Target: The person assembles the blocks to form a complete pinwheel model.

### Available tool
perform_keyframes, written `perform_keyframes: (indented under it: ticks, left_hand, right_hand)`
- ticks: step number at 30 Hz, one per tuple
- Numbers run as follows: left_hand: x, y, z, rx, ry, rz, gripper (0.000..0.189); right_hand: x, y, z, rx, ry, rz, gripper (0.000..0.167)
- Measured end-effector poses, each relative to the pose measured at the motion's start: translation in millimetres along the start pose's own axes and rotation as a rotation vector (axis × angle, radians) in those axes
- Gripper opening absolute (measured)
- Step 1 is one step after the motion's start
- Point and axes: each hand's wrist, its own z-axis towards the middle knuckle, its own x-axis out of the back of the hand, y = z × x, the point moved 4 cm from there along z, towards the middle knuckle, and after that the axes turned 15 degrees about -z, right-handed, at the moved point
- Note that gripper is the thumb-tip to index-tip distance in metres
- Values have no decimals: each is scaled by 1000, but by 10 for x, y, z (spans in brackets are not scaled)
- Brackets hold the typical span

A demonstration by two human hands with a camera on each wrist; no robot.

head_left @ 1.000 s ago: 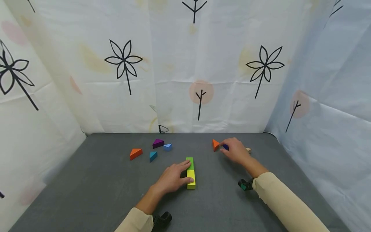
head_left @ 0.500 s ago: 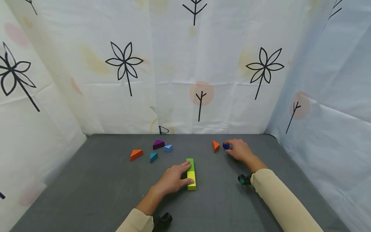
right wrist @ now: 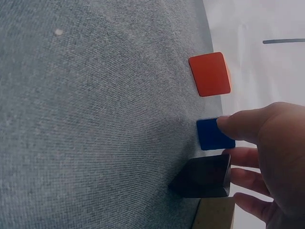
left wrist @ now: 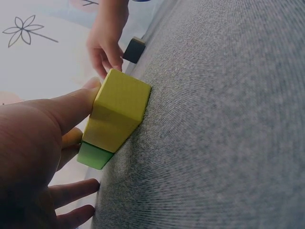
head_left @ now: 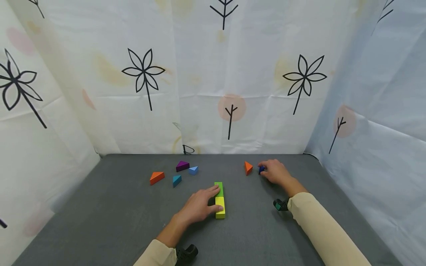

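The blue block (head_left: 261,169) is located at far right on the grey table (head_left: 126,221); it is pinched between thumb and fingers of the right hand (head_left: 275,172). The yellow block (head_left: 220,201) and green block (head_left: 220,193) are placed end to end near the centre, yellow on the near side, touching; they are steadied by the left hand (head_left: 197,204), its fingers extended, with the thumb laid on yellow and a fingertip on green.

The right hand is closely flanked: an orange wedge (head_left: 248,168) is set just left of the blue block; a black block (right wrist: 202,177) is stood immediately beside the fingers, with a tan block (right wrist: 213,213) partly hidden beyond it; both are masked by the hand in the head view. At far left, a purple wedge (head_left: 182,166), a light blue wedge (head_left: 193,170), a teal wedge (head_left: 177,180) and a red-orange wedge (head_left: 157,178) are grouped, spaced apart.

The far side is bounded by a white backdrop (head_left: 199,81) printed with black flowers and twigs; a looped black mark (head_left: 188,149), D-like in shape, is seen at its lower edge; whether lettering is intended cannot be told. A green patch (head_left: 277,206) is carried on the black right wrist device (head_left: 283,204).
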Motion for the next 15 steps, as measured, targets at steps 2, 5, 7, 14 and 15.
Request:
perform_keyframes:
  ticks: [2, 5, 7, 14, 15]
  left_hand:
    - [-1, 2, -4, 2, 1, -2, 70]
    - [-1, 0, -8, 9, 1, -6, 70]
    - [-1, -3, -9, 8, 1, -9, 70]
    - [-1, -7, -6, -5, 4, -4, 70]
    - [-2, -6, -6, -5, 4, -3, 70]
  right_hand:
    - [-3, 3, 15, -10, 1, 5, 33]
    - [-12, 4, 36, -22, 6, 6, 31]
    - [-21, 2, 49, -27, 11, 3, 29]
    - [-70, 13, 83, -40, 31, -6, 26]
    - [-74, 16, 86, -39, 36, -9, 25]
